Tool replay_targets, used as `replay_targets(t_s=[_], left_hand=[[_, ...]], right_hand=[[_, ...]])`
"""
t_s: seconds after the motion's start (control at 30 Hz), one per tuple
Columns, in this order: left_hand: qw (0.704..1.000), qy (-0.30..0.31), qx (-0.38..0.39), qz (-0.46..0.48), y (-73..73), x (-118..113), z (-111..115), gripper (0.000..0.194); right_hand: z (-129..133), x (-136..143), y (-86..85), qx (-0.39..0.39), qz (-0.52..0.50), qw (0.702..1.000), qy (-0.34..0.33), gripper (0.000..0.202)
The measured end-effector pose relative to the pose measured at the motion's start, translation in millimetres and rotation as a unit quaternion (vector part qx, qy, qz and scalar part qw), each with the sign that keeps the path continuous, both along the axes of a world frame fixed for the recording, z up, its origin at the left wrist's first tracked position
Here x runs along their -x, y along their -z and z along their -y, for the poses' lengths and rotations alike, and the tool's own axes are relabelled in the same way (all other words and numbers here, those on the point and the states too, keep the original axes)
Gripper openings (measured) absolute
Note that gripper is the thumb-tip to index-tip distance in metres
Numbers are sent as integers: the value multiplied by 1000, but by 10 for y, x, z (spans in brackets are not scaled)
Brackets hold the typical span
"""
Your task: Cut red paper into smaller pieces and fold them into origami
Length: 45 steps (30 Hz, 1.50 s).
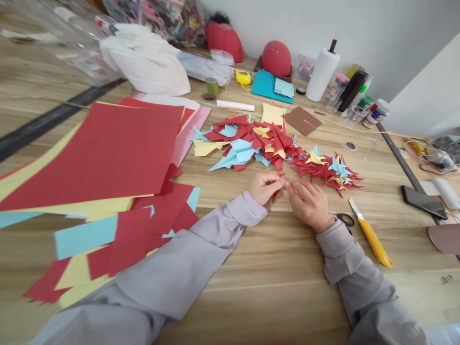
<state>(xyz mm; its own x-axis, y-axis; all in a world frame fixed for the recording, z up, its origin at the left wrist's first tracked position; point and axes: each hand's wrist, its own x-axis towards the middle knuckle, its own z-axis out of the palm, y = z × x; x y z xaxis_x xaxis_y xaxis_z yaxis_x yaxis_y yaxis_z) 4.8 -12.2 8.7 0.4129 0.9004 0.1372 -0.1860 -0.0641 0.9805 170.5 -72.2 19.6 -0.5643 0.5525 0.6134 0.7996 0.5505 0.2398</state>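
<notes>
A small folded red paper piece (275,196) is pinched in the fingers of my left hand (265,188) above the middle of the table. My right hand (309,203) meets it from the right, its closed fingertips on the same paper. Its exact shape is partly hidden by my fingers. Just beyond my hands lies a heap of folded paper planes (242,151) in red, light blue and yellow. Right of that heap is a pile of smaller pointed paper figures (332,167) in the same colours.
Large red paper sheets (108,148) and cut paper strips (132,230) cover the left side. A yellow utility knife (373,239), blade out, and black scissors (345,220) lie near my right wrist. Farther right is a phone (424,202). Bottles (376,112) stand at the back.
</notes>
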Motion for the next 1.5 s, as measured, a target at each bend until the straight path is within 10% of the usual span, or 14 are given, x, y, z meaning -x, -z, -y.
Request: replay_targets(t_s=[0.47, 1.23, 1.5], left_hand=[[980, -16, -170, -104, 31, 7, 7, 24], [958, -37, -239, -155, 138, -9, 9, 9], [961, -30, -229, -153, 153, -22, 8, 11]], right_hand=[[-4, 53, 23, 137, -242, 960, -13, 20], [-38, 62, 79, 186, -345, 920, -15, 11], [-44, 31, 123, 127, -267, 955, 18, 12]])
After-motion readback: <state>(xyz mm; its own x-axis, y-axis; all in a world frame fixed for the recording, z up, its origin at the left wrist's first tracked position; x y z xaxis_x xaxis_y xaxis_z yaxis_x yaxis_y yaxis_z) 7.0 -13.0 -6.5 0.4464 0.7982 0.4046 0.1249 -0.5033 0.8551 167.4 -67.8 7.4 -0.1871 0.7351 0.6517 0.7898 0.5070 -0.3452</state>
